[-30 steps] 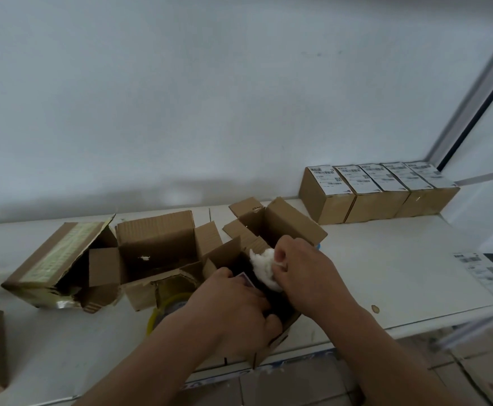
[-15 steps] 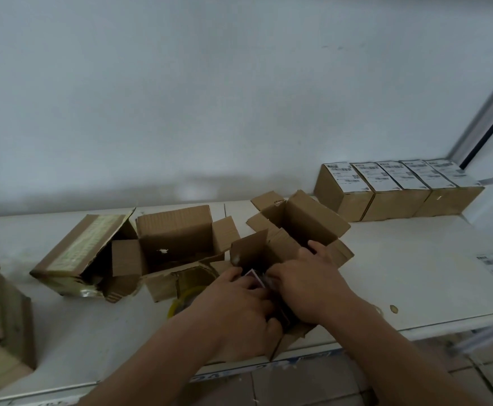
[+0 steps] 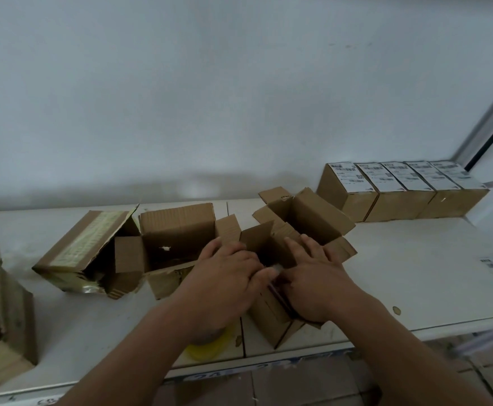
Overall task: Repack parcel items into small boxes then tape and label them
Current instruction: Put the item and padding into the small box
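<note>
1. A person stands at a white tabletop (image 3: 415,259), both hands working at 1 small open cardboard box (image 3: 271,315) near the front edge.
2. The left hand (image 3: 224,276) lies over the box mouth, fingers bent inward; the right hand (image 3: 315,276) lies beside it, fingers fairly straight, pressing a flap. What either one pinches, I cannot tell.
3. The box looks light, its thin corrugated walls likely to buckle; holding it by the corners and creased flap edges seems safest.
4. A yellow tape roll (image 3: 207,345) sits under the left forearm. 5 labelled boxes (image 3: 400,189) line the wall.
5. Compared with 1 second ago, the white wadding held over the box is out of sight, and both hands sit lower.
</note>
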